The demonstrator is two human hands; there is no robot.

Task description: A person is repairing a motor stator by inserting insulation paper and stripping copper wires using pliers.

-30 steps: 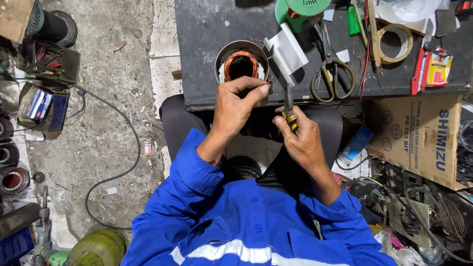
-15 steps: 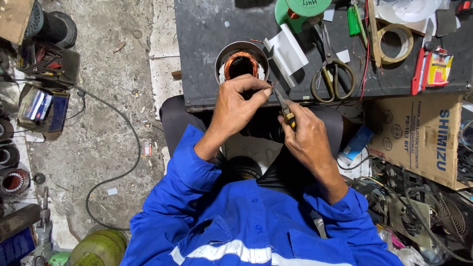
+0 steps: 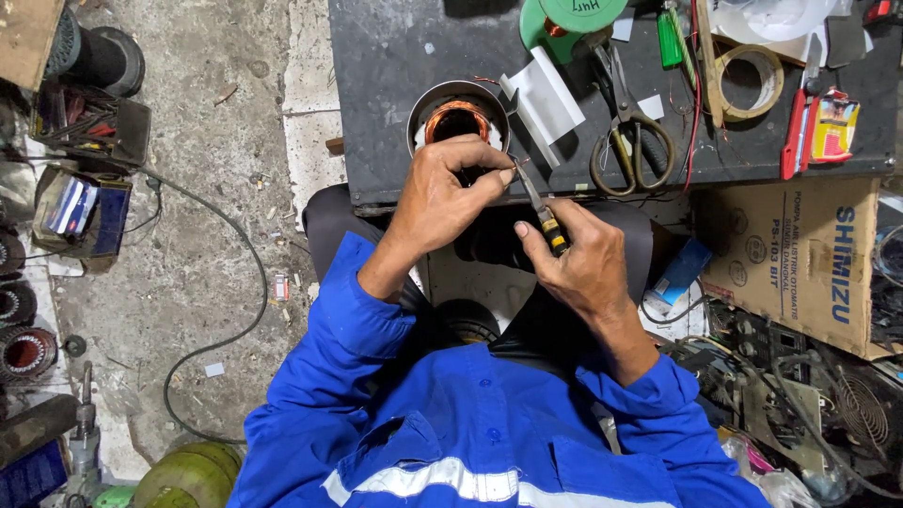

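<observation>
Head view: left hand [image 3: 442, 202] pinches a thin copper wire end [image 3: 516, 166] between thumb and forefinger, right at the rim of the stator [image 3: 458, 115]. The stator sits at the near edge of the dark bench [image 3: 395, 56], copper winding visible inside the metal shell. Right hand [image 3: 583, 263] is closed around a small knife [image 3: 543, 211], yellow-black handle, blade tip up against the pinched wire. Judging by this: winding is in, lead end is being worked with the blade, nothing joined or taped yet. White insulation sheet [image 3: 550, 94], scissors [image 3: 628, 132] and tape roll [image 3: 750, 82] lie untouched further back.
</observation>
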